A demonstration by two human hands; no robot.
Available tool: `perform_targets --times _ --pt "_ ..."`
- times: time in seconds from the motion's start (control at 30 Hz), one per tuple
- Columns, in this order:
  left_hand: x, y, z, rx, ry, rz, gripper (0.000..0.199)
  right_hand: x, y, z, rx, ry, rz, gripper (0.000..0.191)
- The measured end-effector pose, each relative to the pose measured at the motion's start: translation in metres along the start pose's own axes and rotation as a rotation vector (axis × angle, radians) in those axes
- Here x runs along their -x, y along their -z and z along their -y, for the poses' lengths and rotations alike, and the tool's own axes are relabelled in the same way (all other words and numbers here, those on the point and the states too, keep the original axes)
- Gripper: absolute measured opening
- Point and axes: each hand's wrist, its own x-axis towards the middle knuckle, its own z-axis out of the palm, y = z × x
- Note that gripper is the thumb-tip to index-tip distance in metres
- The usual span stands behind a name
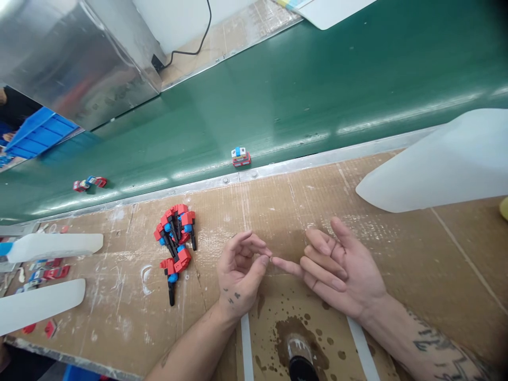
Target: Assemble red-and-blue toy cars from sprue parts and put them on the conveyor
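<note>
"Two bare hands over the cardboard-covered worktop (286, 203). What is the left hand (240, 278) doing?"

"Its fingers are curled, and its thumb and a fingertip meet at the end of the little finger of the right hand (349, 272). Whether something tiny is pinched there, I can't tell."

"And the right one?"

"Palm up and released: the little finger reaches across to the left hand, while the middle fingers are loosely bent."

"Where are the toy assemblies (182, 259)?"

"In a red, blue and black cluster on the worktop, to the left of the left hand and apart from it. Some black rods poke out, one of them pointing toward the near edge."

"What's on the green conveyor belt (301, 106)?"

"A small red, white and blue brick toy (241, 157) near its close edge, beyond the hands. Farther left lie similar brick pieces (90, 183)."

"And between the forearms?"

"A clear object with a black lower part (301, 368), with dark, wet-looking spots on the cardboard around it."

"On the far right?"

"A pale, curved panel (440, 164), overhanging the worktop."
</note>
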Motion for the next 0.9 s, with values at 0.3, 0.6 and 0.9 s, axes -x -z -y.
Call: perform_targets --times 0.3,0.6,0.9 --pt "0.0 0.0 -0.001 -0.009 -0.023 0.006 0.049 0.0 0.001 0.001 -0.01 0.003 -0.008 0.058" --pt "0.003 0.0 0.0 -0.073 -0.081 0.074 0.053 0.0 0.0 0.002 -0.037 0.026 -0.07 0.054" --pt "-0.004 0.004 0.004 -0.064 0.161 -0.025 0.027 0.0 -0.009 -0.01 0.247 0.152 -0.088 0.032"
